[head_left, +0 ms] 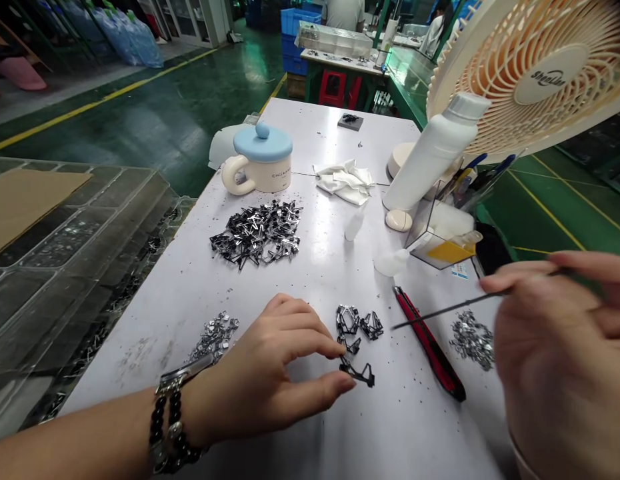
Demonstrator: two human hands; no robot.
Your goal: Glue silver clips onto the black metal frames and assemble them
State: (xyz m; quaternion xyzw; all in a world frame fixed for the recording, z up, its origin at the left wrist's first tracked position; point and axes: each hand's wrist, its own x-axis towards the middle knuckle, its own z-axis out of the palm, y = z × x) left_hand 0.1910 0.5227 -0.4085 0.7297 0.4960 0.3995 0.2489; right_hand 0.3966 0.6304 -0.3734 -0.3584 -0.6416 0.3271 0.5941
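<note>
My left hand is over the white table, its thumb and index finger slightly apart beside a small black clip-like part. Whether the fingertips touch that part is hard to tell. Just beyond it are a few more small black parts. On the right, my right hand pinches a thin dark rod, whose tip points left over a red utility knife. Small silver pieces lie in one pile near my right hand and another behind my left wrist. A large heap of black parts sits farther back.
A mug with a blue lid, crumpled tissue, small bottle and tall white bottle stand or lie farther back. A pen holder and fan are at right. Compartment trays flank the table's left.
</note>
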